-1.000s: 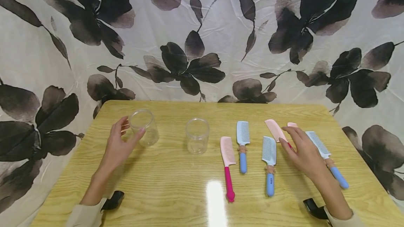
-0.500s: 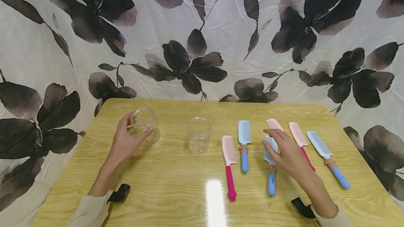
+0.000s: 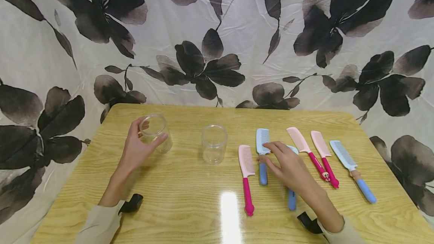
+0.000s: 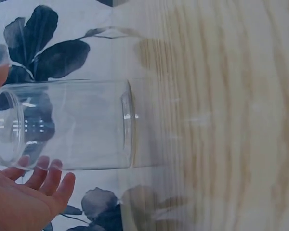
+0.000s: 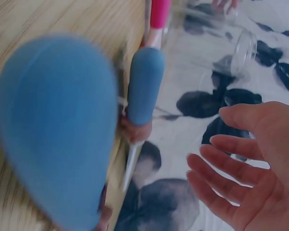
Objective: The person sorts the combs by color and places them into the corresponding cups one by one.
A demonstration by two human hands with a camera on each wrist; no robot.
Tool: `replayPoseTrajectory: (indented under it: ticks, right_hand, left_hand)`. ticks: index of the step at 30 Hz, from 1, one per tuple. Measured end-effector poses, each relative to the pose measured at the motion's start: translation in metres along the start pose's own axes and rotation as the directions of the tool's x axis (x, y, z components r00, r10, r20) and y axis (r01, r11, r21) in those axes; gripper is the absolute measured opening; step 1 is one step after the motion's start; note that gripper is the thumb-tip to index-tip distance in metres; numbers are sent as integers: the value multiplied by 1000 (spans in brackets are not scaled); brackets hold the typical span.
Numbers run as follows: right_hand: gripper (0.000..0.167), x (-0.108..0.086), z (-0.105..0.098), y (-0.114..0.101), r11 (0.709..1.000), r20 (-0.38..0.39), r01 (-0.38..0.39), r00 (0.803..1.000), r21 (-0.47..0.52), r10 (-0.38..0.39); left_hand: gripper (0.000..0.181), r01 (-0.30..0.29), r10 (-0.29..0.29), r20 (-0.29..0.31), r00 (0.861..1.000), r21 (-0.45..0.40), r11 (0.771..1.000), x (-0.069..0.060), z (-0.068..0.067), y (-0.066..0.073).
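My left hand is spread around the left clear jar, thumb in front and fingers behind. The left wrist view shows loosely bent fingertips beside the jar wall; whether they touch it, I cannot tell. My right hand hovers over the middle combs, its relaxed fingers holding nothing in the right wrist view. Its fingertips overlap a light-blue comb with a blue handle. Under the hand lies a second blue comb, mostly hidden.
A second clear jar stands between the hands. Left of the blue combs lies a pink comb. Farther right are two more pink combs and a blue comb. Floral cloth hangs behind the table.
My right hand has moved left from above the right-hand pink combs, uncovering them, to the middle blue combs. My left hand has shifted slightly closer round its jar.
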State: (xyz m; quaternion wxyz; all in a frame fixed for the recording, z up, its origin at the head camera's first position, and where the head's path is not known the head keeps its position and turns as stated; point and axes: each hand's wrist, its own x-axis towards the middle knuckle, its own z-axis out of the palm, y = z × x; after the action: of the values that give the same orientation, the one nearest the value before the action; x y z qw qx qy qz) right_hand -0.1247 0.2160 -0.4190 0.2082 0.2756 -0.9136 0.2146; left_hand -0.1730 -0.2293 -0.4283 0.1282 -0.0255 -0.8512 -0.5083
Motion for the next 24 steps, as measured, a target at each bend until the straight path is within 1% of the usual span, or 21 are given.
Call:
replayPoseTrajectory:
  ticks: [5,9,13,17,21,24]
  right_hand:
    - [34,5,9,-9,999,29,50,998,16,-50]
    - [33,9,14,-17,998,64,60,996,23,-62]
    - [33,12,20,-27,997,81,72,994,-21,-70]
    - [32,15,26,-36,996,124,67,990,-61,-59]
    - [32,16,30,-44,996,181,43,983,-83,-27]
    - [33,15,34,-46,996,201,23,980,-91,-4]
  left_hand:
    - [91,13,-13,0,1000,-5,1000,-1,2,-1]
    - [90,20,-20,-5,1000,-3,1000,-1,3,0]
    - [88,15,-16,-11,1000,-3,1000,-2,2,1]
    - [87,15,-15,-12,1000,-15,1000,-2,1,3]
    - [87,14,-14,-8,1000,-23,1000,-2,1,3]
    - [87,9,-9,-5,1000,-25,1000,-2,1,2]
